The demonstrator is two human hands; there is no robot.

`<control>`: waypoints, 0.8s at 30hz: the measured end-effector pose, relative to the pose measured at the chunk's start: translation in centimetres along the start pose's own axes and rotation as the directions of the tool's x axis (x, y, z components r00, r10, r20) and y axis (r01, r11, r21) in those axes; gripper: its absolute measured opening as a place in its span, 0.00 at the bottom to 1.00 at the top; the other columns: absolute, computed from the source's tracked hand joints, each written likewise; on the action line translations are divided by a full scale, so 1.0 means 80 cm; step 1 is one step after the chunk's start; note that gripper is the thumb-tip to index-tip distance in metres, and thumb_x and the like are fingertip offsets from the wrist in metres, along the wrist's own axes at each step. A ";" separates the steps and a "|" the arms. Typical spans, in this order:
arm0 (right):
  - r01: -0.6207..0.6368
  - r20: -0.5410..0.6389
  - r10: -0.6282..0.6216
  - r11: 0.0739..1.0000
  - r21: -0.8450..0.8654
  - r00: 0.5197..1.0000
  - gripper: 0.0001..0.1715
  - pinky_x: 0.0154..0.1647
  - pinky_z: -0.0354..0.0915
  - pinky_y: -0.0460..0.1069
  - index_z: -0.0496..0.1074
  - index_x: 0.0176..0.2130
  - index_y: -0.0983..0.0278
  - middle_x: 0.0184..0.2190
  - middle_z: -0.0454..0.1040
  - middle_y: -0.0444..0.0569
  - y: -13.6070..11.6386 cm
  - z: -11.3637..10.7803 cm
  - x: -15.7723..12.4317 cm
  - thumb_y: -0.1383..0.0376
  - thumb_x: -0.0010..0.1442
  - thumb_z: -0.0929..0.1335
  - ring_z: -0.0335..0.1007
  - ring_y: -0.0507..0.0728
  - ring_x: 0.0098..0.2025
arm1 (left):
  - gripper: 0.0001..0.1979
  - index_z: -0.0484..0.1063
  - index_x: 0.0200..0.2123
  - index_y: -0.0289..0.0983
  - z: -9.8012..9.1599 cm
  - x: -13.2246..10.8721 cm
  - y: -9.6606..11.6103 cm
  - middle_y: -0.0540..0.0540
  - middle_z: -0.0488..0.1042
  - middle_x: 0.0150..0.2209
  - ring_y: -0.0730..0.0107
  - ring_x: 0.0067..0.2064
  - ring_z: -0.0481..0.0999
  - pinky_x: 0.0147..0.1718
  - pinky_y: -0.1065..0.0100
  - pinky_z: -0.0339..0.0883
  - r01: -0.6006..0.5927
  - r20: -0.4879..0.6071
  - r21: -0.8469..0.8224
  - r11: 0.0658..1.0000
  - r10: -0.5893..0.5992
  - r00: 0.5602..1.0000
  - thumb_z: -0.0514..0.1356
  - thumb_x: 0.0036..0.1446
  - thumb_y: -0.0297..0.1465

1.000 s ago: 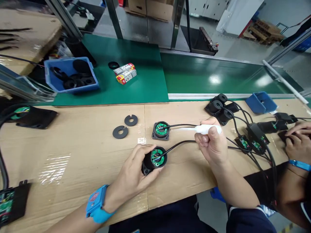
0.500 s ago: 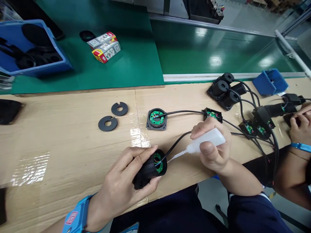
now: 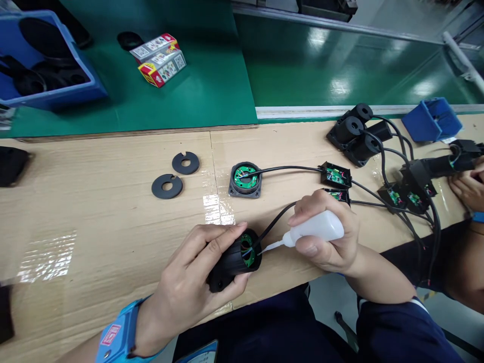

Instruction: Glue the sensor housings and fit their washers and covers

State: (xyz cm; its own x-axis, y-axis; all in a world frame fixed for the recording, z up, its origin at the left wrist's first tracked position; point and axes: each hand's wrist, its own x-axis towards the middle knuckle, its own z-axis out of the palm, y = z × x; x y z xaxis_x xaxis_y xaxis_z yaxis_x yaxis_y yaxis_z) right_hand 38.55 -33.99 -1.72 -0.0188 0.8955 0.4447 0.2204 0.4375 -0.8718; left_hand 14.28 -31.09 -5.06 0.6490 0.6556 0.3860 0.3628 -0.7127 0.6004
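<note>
My left hand point(image 3: 200, 275) grips a black cylindrical housing point(image 3: 227, 266), tilted so its open end faces right. Inside that end sit a green ring-shaped circuit board point(image 3: 248, 249) and thin coloured wires. A black cable point(image 3: 278, 222) runs from it up to the right, passing behind my right hand point(image 3: 328, 234). Between the thumb and fingers of that hand is a white squeeze bottle point(image 3: 317, 228); its thin nozzle tip is at the housing's rim. Beyond them, a square black base point(image 3: 245, 187) with another green board lies on the table, cabled to a small black box point(image 3: 336, 175).
Two notched black foam rings point(image 3: 167, 186) lie left of centre. At right are black cylinder assemblies point(image 3: 353, 133), tangled cables, a small blue bin point(image 3: 431, 121) and a co-worker's hand point(image 3: 469, 189). A large blue bin point(image 3: 94, 83) and a printed carton point(image 3: 161, 60) stand on the green board.
The bottle has moved slightly left, bringing its nozzle onto the housing's rim. A second small boxed circuit now shows above my right hand. The view has shifted a little.
</note>
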 end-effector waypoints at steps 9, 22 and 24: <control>0.053 0.012 -0.052 0.997 -0.047 0.999 0.16 0.20 0.62 0.43 0.72 0.37 0.63 0.24 0.75 0.41 0.001 0.000 0.001 0.53 0.67 0.72 0.66 0.47 0.20 | 0.26 0.68 0.62 0.31 -0.002 0.001 0.000 0.42 0.73 0.49 0.66 0.49 0.76 0.53 0.68 0.71 -0.051 0.008 0.019 0.999 0.051 0.999 0.66 0.62 0.26; 0.040 0.038 -0.037 0.995 -0.091 0.999 0.17 0.20 0.62 0.44 0.72 0.36 0.63 0.24 0.74 0.41 -0.002 -0.002 0.001 0.52 0.66 0.72 0.67 0.47 0.20 | 0.26 0.67 0.63 0.33 -0.003 0.001 0.001 0.42 0.73 0.49 0.66 0.49 0.76 0.53 0.67 0.72 -0.053 0.014 0.029 0.998 0.053 0.999 0.65 0.62 0.26; 0.040 0.035 -0.037 0.995 -0.090 0.999 0.17 0.20 0.62 0.44 0.72 0.36 0.63 0.24 0.73 0.41 -0.002 -0.001 0.001 0.52 0.67 0.72 0.67 0.48 0.20 | 0.26 0.67 0.63 0.32 -0.003 0.001 0.001 0.42 0.73 0.49 0.67 0.49 0.76 0.53 0.68 0.71 -0.057 0.012 0.027 0.998 0.056 0.998 0.65 0.62 0.25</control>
State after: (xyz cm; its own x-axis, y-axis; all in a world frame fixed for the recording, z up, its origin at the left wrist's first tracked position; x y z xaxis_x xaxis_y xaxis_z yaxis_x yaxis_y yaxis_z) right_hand 38.61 -33.97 -1.53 -0.0613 0.8811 0.4690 0.3064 0.4638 -0.8313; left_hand 14.20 -31.04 -4.81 0.6765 0.6113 0.4108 0.3433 -0.7552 0.5584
